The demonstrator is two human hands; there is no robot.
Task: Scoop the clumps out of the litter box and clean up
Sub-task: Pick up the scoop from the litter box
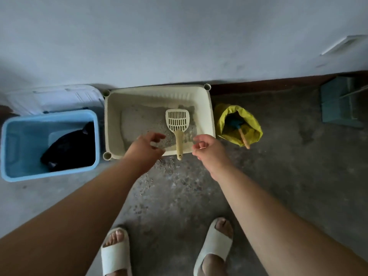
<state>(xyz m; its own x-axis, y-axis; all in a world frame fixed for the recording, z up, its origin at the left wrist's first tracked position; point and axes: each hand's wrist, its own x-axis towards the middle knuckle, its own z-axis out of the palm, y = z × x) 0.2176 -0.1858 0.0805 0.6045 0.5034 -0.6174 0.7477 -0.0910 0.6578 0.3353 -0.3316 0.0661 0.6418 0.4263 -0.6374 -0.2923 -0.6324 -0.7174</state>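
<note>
A cream litter box [112,120] stands on the floor against the wall, with grey litter [143,124] inside. A cream slotted scoop [177,122] lies in it, its handle resting over the front rim. My left hand [147,146] hovers over the box's front edge left of the handle, fingers apart and empty. My right hand [209,148] hovers just right of the handle, fingers loosely curled, holding nothing. Neither hand touches the scoop.
A blue bin [12,148] with a dark bag in it stands left of the box, its white lid [55,98] behind. A yellow bag [253,124] holding a small brush sits to the right. A teal dustpan [336,100] leans far right. Spilled litter grains [159,176] dot the floor.
</note>
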